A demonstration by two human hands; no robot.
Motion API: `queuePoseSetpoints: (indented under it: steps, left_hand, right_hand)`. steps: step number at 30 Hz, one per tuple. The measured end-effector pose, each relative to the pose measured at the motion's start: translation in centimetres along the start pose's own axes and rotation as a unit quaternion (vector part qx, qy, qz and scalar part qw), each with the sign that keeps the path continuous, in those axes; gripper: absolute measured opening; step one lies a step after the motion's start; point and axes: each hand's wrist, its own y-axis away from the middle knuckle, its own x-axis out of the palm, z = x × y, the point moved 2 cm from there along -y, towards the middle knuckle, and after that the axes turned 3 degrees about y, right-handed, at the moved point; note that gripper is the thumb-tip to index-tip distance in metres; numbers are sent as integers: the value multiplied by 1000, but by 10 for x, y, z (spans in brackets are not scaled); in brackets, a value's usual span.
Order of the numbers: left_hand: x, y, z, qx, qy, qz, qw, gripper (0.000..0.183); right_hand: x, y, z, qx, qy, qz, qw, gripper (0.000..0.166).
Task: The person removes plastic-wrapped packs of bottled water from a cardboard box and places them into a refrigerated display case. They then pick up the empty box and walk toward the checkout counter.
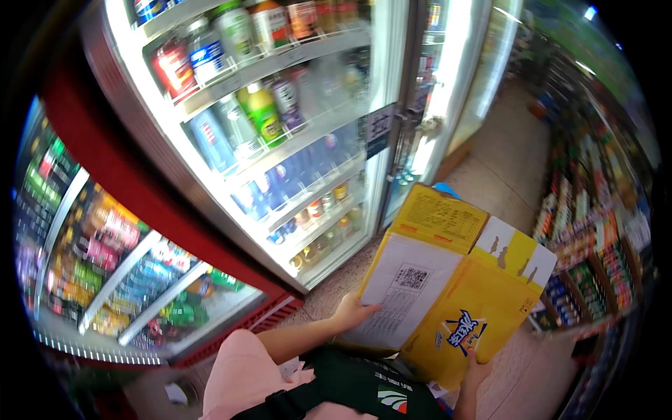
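Observation:
Both my hands carry a yellow and white printed cardboard box (455, 294) in front of my body. My left hand (353, 313) grips its white side, the thumb lying on the panel below a printed code. On the lower yellow face rests the thumb of my right hand (476, 371); the other fingers are hidden beneath. At the far end, one flap (442, 218) is folded out, and a white and yellow flap (512, 252) with torn patches sticks out beside it. The inside of the box cannot be seen.
A lit glass-door drinks fridge (336, 241) stands ahead, stocked with bottles and cans. At left is a red-framed drinks cooler (157, 205). Packed shelves (588, 283) line the right side. The tiled floor (504, 142) runs as an aisle between them.

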Motion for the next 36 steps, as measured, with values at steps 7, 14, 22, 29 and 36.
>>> queuePoseSetpoints:
  steps: [7,14,22,29,36]
  left_hand:
    - [40,-13,-42,-61,-40,-131,989,34]
    - [74,21,-73,-6,-27,-349,937,34]
    - [125,95,-35,-71,-29,-549,833,23]
    - [129,153,-38,-95,22,-677,729,35]
    - [127,185,1,-43,-89,-754,649,77]
  right_hand:
    - [25,-99,-31,-15,5,107,994,37]
    - [73,-155,0,-131,142,261,946,33]
    - [145,-94,31,-234,188,464,833,30]
    - [201,-2,26,-363,83,641,671,21]
    - [198,150,20,-361,-57,809,461,16]
